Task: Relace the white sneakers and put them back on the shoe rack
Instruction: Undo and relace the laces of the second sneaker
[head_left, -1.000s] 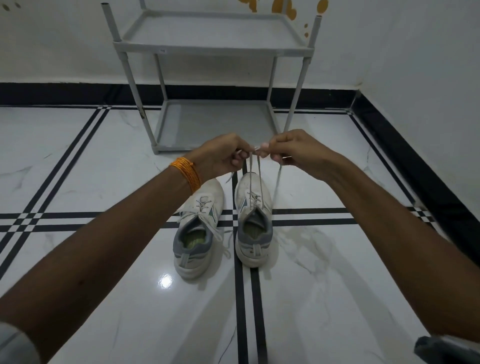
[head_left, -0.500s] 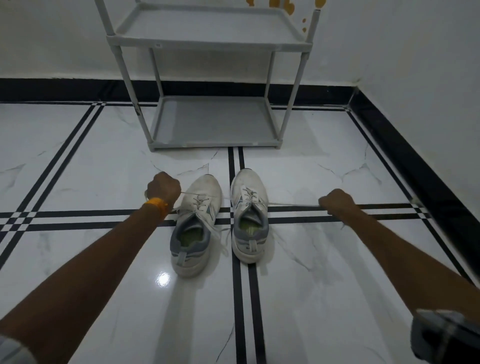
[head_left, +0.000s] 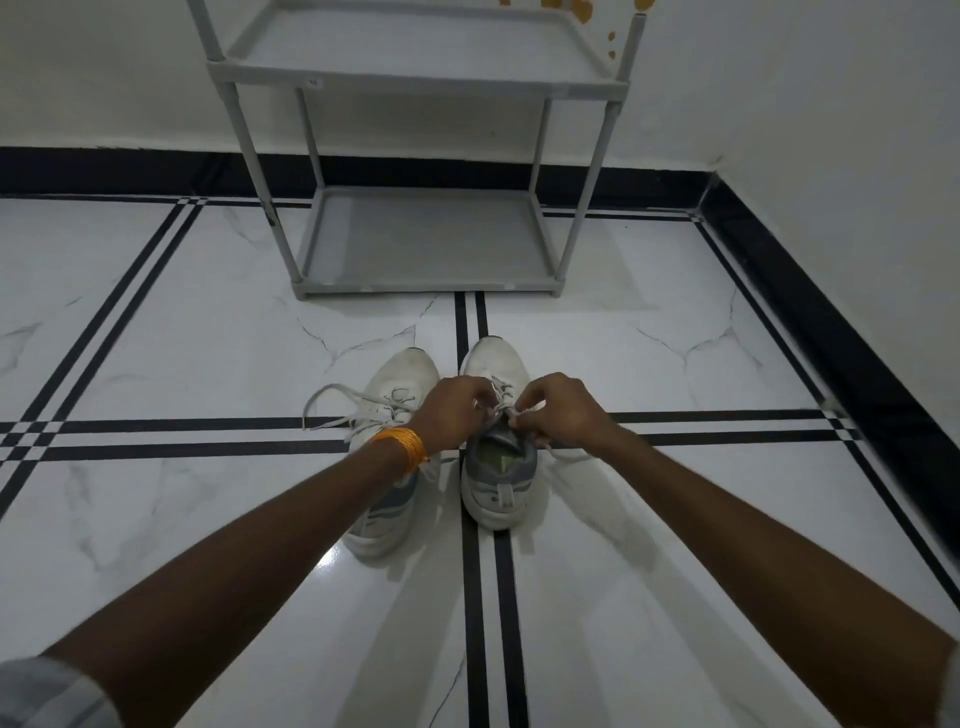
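While both hands (head_left: 511, 410) pinch laces | right sneaker (head_left: 496, 467) | floor

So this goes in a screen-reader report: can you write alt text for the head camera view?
Both hands, left hand and right hand, pinch the laces of the right sneaker on a white marble floor. The left sneaker lies beside it, laces loose; a grey shoe rack stands beyond.
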